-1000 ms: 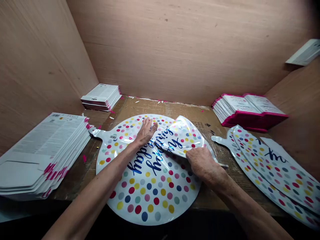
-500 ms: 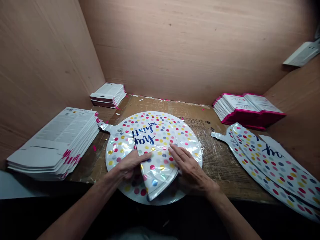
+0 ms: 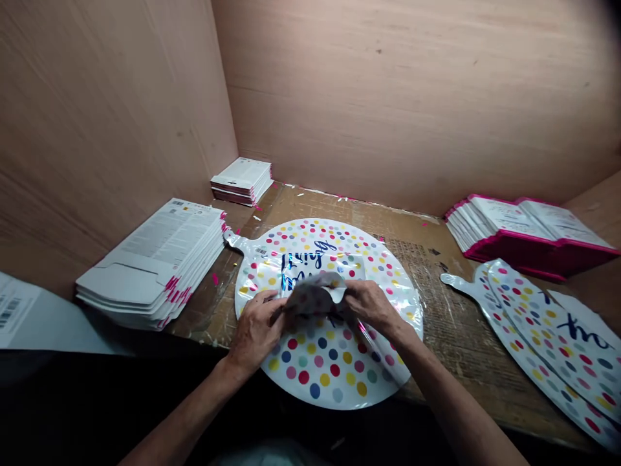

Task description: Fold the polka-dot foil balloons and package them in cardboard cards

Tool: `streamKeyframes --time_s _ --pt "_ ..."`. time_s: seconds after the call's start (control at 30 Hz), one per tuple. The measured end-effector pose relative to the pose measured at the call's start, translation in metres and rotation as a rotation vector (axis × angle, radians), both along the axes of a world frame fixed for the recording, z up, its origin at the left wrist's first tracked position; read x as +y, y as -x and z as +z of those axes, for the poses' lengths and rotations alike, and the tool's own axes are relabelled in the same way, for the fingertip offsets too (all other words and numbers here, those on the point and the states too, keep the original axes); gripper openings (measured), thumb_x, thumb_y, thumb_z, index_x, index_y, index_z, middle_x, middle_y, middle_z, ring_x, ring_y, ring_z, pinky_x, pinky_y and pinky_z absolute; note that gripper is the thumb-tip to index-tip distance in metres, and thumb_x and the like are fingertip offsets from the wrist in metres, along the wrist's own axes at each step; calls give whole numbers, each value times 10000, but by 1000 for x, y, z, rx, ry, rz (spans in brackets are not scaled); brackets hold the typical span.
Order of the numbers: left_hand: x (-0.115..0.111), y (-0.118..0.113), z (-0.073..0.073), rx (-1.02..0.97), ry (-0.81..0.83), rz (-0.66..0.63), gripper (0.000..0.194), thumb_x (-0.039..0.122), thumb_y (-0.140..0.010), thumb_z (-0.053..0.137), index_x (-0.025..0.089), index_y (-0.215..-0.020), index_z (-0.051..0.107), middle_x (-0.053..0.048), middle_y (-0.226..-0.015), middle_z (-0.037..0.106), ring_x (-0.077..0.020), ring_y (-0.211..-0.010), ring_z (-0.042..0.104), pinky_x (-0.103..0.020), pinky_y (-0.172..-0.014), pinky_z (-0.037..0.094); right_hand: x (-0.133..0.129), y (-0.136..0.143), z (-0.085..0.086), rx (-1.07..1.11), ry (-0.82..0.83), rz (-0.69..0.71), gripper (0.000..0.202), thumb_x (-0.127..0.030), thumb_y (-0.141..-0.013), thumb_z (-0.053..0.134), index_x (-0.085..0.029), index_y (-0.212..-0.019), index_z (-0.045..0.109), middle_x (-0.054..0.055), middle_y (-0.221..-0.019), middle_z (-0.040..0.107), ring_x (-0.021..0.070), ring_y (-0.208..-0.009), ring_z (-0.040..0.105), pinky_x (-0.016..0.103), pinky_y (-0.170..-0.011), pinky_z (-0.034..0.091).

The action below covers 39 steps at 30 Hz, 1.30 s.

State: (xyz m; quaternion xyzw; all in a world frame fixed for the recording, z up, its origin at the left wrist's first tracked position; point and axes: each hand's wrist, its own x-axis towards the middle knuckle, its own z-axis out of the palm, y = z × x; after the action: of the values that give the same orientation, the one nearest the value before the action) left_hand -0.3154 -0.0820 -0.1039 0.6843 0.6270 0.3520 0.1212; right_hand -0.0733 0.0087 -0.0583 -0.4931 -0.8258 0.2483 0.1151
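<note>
Okay, head view: left hand [image 3: 257, 329] pinching one side of a folded white glossy film piece with coloured dots [image 3: 310, 301], right hand [image 3: 369, 304] gripping the other side. Folded piece is between the hands, flap curled up, above a flat round white dotted foil balloon [image 3: 334, 382] on the brown cardboard-topped bench [image 3: 451, 323]. Left of left hand: stack of white printed card sleeves with pink edges [image 3: 150, 252]. Right of right hand: overlapping white dotted balloons [image 3: 567, 362].

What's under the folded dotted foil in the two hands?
Beneath the folded foil lies a flat round dotted balloon on brown cardboard. The balloon's middle is partly covered; whether more balloons lie beneath cannot be seen.
</note>
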Motion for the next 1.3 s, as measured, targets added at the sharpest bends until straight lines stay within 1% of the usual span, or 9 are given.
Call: streamKeyframes --time_s 0.2,0.33,0.47,0.67,0.77,0.87,0.97,1.1,1.3 --pt "6 -8 2 -213 193 283 436 417 -815 637 138 -1149 624 -78 -913 739 -250 -1006 671 -377 -917 504 17 30 -18 -163 16 -286 512 -520 -900 479 -182 -517 508 8 -508 517 147 -548 521 249 -497 277" --pt "18 -13 13 -167 284 335 396 351 -818 643 110 -1132 631 -100 -932 738 -243 -1003 672 -339 -890 494 -5 39 -15 -330 -309 -337 376 -415 -943 453 -164 -758 663 85 -756 652 214 -755 608 281 -626 395" --pt "32 -15 26 -110 447 358 413 328 -804 658 118 -1158 637 -94 -911 742 -237 -941 687 -299 -797 496 -37 64 -16 -226 -717 -13 356 -303 -902 525 -113 -1193 603 173 -1163 612 277 -1053 551 394 -891 437" --pt "29 -2 45 55 339 321 432 443 -863 565 121 -1135 660 -121 -870 740 -278 -900 689 -364 -800 515 -48 93 -18 -394 -545 262 273 -102 -879 460 -85 -1098 622 159 -979 625 265 -888 557 406 -825 479" --pt "27 13 54 201 -25 -9 368 225 -890 461 197 -1208 644 -98 -1163 696 -250 -1165 593 -404 -1004 453 -56 57 -12 -270 -576 501 356 -145 -899 499 -164 -1250 559 140 -1180 585 258 -1060 524 428 -986 421" --pt "31 22 54 330 -4 -486 544 44 -760 455 284 -1205 657 -29 -1307 628 -223 -1323 471 -382 -1060 418 -60 12 -12 -104 -467 641 380 -201 -933 485 -258 -1304 540 85 -1258 578 232 -1143 513 406 -1031 392" --pt "37 20 45 326 171 -483 408 105 -751 521 264 -1070 718 -58 -1224 667 -248 -1212 566 -363 -1000 455 -48 -10 -24 166 -213 277 333 -303 -998 339 -212 -1080 648 53 -970 670 189 -879 610 295 -781 490" --pt "47 -3 36 172 313 -74 281 357 -888 482 194 -914 710 -79 -952 718 -217 -931 664 -303 -819 496 -21 1 -34 300 -22 -383 416 -452 -957 412 -175 -670 532 -3 -589 535 140 -565 502 234 -522 367" --pt "66 -33 32 393 424 159 343 430 -914 439 171 -894 663 -115 -871 720 -291 -874 679 -344 -702 466 -6 18 -13 -246 -126 -498 325 -397 -903 494 -175 -705 627 69 -700 660 181 -678 593 261 -580 320"
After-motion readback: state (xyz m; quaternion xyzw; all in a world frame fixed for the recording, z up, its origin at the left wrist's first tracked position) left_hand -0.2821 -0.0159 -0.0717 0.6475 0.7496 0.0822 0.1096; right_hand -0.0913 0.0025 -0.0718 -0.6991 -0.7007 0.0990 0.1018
